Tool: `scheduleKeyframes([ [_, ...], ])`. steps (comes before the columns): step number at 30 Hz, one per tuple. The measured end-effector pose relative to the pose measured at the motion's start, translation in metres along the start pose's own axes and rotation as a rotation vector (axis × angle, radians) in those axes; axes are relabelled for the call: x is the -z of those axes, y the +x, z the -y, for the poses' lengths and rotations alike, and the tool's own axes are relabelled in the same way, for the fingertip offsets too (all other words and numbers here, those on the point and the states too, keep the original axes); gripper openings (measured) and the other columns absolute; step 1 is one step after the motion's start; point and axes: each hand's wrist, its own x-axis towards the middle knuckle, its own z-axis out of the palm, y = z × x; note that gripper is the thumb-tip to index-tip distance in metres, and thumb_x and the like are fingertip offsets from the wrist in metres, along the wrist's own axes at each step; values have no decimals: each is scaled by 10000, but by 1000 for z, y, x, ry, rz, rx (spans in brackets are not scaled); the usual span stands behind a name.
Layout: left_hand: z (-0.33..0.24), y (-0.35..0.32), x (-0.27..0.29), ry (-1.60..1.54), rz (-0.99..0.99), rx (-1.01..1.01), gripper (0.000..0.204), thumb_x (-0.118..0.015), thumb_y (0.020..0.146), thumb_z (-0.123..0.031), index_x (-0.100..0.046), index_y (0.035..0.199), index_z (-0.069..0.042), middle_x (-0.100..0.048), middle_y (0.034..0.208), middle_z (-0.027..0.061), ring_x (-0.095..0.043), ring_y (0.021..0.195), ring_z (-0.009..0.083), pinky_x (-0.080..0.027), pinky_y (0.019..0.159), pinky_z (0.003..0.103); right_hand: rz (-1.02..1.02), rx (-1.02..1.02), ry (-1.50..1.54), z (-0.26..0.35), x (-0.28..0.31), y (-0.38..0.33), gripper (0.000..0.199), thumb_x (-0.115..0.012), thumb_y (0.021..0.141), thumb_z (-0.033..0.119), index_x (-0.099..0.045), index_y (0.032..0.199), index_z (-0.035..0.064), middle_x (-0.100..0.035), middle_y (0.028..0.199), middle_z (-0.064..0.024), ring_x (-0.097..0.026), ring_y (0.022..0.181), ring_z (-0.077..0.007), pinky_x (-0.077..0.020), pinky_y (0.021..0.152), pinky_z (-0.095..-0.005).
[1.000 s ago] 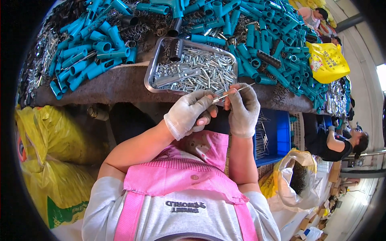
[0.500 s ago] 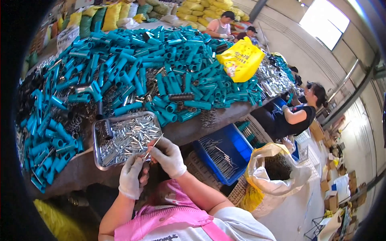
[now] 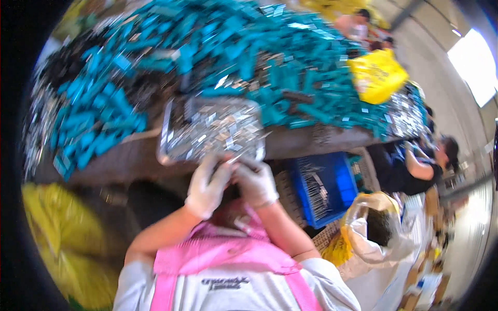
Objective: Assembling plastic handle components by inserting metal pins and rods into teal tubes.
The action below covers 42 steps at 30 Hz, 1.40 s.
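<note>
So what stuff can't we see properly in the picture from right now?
All in the head view:
- What is between the left hand and right hand: motion blur, and the fingers cover much of it.
- Each metal piece in the tray: smeared by blur.
- The dark stuff in the open sack: too small and blurred.
- The yellow bags' outer edge: cut off by the dark fisheye rim.

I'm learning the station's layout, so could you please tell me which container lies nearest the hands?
The silvery rectangular tray on the near edge of the table; the blue bin and open pale sack stand farther right.
</note>
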Motion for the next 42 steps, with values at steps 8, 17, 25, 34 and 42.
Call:
scheduleKeyframes([
  [8,11,-5,21,116,83,-143,330,-434,934,-65,-468,1259,-22,-564,863,20,-522,743,91,-421,672,209,85,-98,442,-27,-13,7,93,-572,860,50,-599,941,12,-614,854,-37,-572,787,-134,-444,756,-262],
  [17,-12,39,90,1453,-150,-600,380,-666,738,-201,-588,1103,-131,-571,987,80,-546,928,294,-449,837,405,-8,-89,417,-6,-6,15,133,-544,902,141,-549,1006,59,-633,960,-92,-622,880,-190,-504,810,-351],
  [25,-17,74,105,1266,50,-454,285,-639,764,-176,-610,1022,-56,-575,873,129,-589,804,318,-481,752,389,-75,-156,391,0,19,12,123,-584,875,164,-551,958,79,-576,835,-24,-550,747,-124,-459,623,-248],
  [34,-64,21,78,-307,83,600,356,-449,939,-163,-400,1283,-88,-524,926,41,-433,584,66,-271,408,170,91,-64,73,22,61,15,162,-547,887,117,-537,1007,8,-572,870,-61,-504,704,-115,-398,570,-225],
  [42,-64,5,85,-167,168,601,429,-525,874,-125,-437,1287,-48,-575,833,75,-427,464,48,-276,372,156,250,136,-707,73,82,28,147,-542,878,56,-540,1011,-8,-545,772,-7,-497,696,-72,-414,656,-211],
])
